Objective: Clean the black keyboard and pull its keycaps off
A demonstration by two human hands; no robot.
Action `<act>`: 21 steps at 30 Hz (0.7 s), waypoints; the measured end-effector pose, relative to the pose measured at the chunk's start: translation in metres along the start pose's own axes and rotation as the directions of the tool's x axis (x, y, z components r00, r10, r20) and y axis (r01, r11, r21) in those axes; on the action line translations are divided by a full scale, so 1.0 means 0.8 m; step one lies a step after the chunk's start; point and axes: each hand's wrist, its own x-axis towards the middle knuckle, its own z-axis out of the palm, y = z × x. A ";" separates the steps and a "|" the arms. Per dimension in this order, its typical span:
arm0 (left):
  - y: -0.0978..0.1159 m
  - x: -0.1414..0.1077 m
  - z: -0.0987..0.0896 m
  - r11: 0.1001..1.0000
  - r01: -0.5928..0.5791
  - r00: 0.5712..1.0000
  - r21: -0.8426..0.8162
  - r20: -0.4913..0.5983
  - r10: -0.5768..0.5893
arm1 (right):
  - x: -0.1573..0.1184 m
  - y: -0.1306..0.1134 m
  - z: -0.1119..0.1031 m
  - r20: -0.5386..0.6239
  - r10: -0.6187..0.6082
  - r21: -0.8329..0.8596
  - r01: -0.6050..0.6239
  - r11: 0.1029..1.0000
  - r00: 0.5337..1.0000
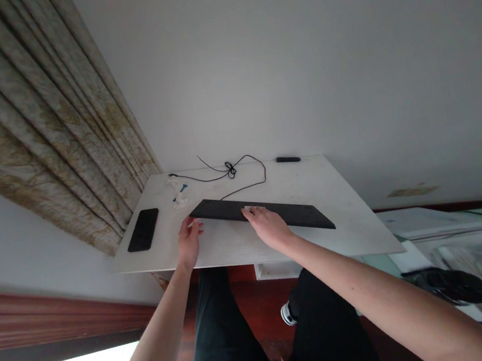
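A long black keyboard (pixel 294 211) lies at a slant on the white table, with no keys showing on the face turned up. From its far edge runs a thin black cable (pixel 264 172), bundled in a knot near the wall. My left hand (pixel 189 242) holds the keyboard's left end, fingers curled at the corner. Over the middle of the keyboard, my right hand (pixel 271 228) presses down a small white wipe (pixel 254 207); its fingers are closed on it, and most of the wipe is hidden beneath them.
A black phone (pixel 143 230) lies at the table's left side. Behind it are crumpled white scraps and small blue pieces (pixel 183 188). A short black bar (pixel 288 159) rests by the wall. Patterned curtain (pixel 89 119) hangs at left; a cluttered lower surface (pixel 476 253) stands at right.
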 end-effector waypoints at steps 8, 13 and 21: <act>0.004 -0.002 0.001 0.998 0.034 0.999 -0.047 0.010 -0.033 | -0.002 0.001 0.001 -0.013 -0.005 -0.012 0.005 1.000 1.000; 0.006 -0.008 0.009 0.994 0.073 0.996 -0.087 0.063 -0.067 | -0.005 0.009 -0.023 -0.085 0.039 0.103 -0.030 0.994 0.996; 0.000 -0.040 0.076 0.987 0.124 0.953 -0.103 0.290 -0.090 | 0.019 0.046 -0.091 -0.431 0.369 0.584 -0.057 0.810 0.824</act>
